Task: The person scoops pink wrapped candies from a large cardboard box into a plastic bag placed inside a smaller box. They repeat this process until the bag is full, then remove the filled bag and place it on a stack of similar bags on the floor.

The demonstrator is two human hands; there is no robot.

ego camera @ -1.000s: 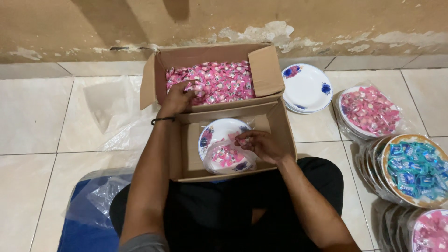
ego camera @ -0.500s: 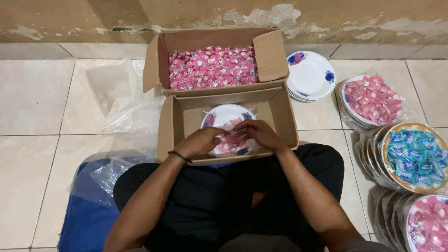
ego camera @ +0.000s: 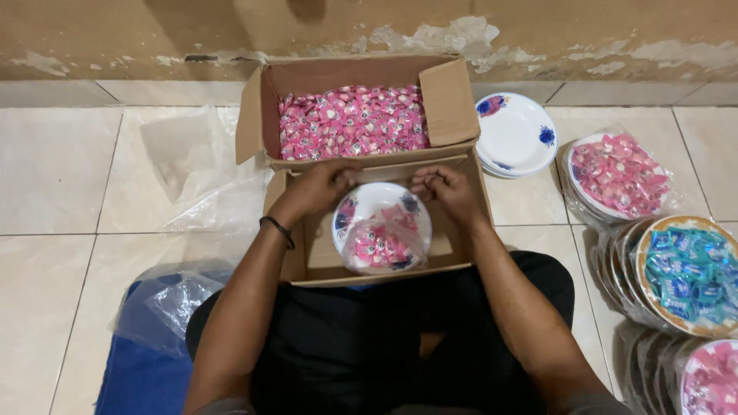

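White flower-printed plate [ego camera: 377, 207] of pink wrapped sweets in clear plastic bag | my left hand [ego camera: 323, 184] and right hand [ego camera: 444, 189] pinching the bag's far edge | lower cardboard box [ego camera: 315, 257].

Stack of white plates w/ blue-pink flowers [ego camera: 516, 134] sits on tile floor [ego camera: 54, 169] just right of the boxes. Beside it, a wrapped plate of pink candies [ego camera: 615, 175]. Nearer the right edge, wrapped plates w/ blue candies [ego camera: 683, 270] lean in a row; another pink one [ego camera: 707, 380] at btm corner. Clear plastic bags [ego camera: 184, 165] lie left; blue mat [ego camera: 142, 369] btm left. Peeling wall [ego camera: 115, 31] behind.
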